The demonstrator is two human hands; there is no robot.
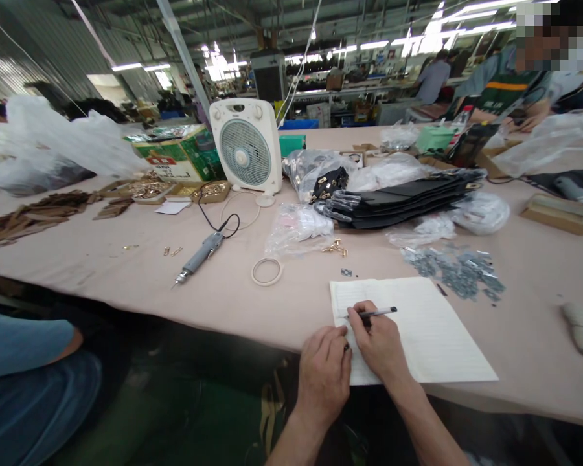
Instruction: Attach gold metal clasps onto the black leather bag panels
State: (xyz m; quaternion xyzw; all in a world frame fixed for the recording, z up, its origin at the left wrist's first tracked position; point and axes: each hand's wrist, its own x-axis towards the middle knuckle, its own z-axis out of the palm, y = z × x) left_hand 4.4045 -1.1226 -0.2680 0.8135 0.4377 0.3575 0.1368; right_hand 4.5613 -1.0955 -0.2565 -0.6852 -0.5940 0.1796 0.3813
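Observation:
A lined white sheet of paper (418,323) lies at the near edge of the beige table (126,259). My right hand (376,340) is closed around a black pen (376,313), whose tip touches the sheet's left side. My left hand (323,369) rests beside it at the paper's left edge, fingers curled and pressed down on the sheet. Whether anything is in its fingers is hidden.
An electric screwdriver (199,255) with cable, a tape ring (267,271), brass clips (335,246) and a pile of grey metal pieces (454,270) lie ahead. Behind them stand a white fan (246,147), black bags (403,200) and plastic bags. Another person's blue sleeve (24,343) is at left; someone sits far right.

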